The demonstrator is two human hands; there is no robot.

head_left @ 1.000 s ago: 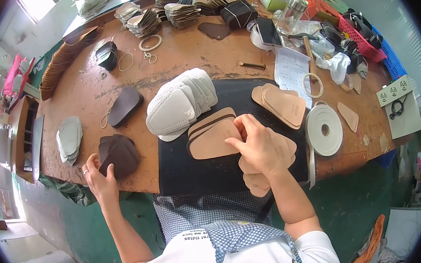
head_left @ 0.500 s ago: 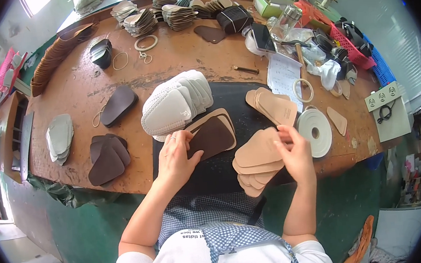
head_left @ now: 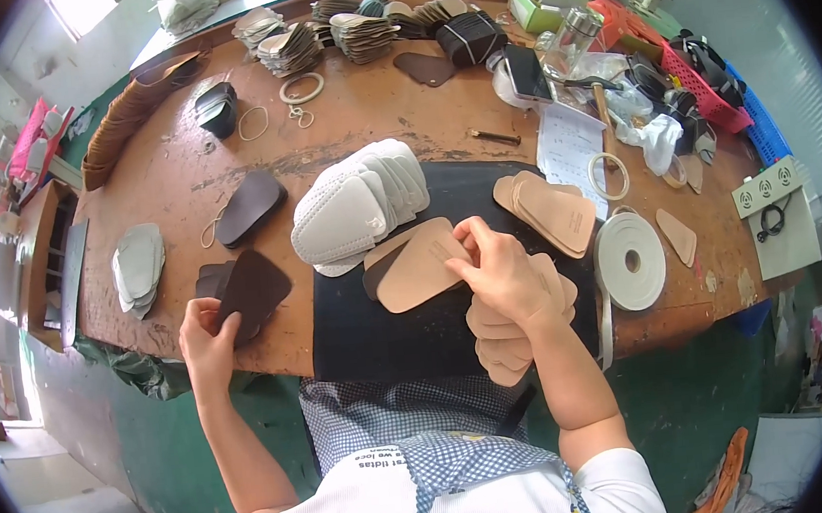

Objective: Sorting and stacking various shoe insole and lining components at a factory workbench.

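Observation:
My left hand (head_left: 207, 345) pinches the near edge of a dark brown leather piece (head_left: 258, 291), which overlaps a small pile of dark brown pieces (head_left: 210, 282) on the left of the table. Thumb and fingers of my right hand (head_left: 502, 270) grip the right end of a beige leather piece (head_left: 420, 267). Beneath this piece, a dark brown edge and another beige edge show on the black mat (head_left: 379, 342). Fanned beige pieces (head_left: 502, 351) lie under my right wrist, partly hidden by it. Behind the held beige piece sits a stack of white stitched pieces (head_left: 344, 218).
More beige pieces (head_left: 549, 210) and a white tape roll (head_left: 629, 259) are at the right. Grey pieces (head_left: 140, 265) and a dark bundle (head_left: 252, 209) occupy the left. Farther back are a bolt (head_left: 495, 137), a hammer (head_left: 600, 98), a phone (head_left: 526, 73) and piled leather pieces (head_left: 367, 36).
My left hand has moved left from the centre pile to the dark brown pieces and gripped one. My right hand has brought a beige piece leftward onto the centre pile. The view has shifted slightly.

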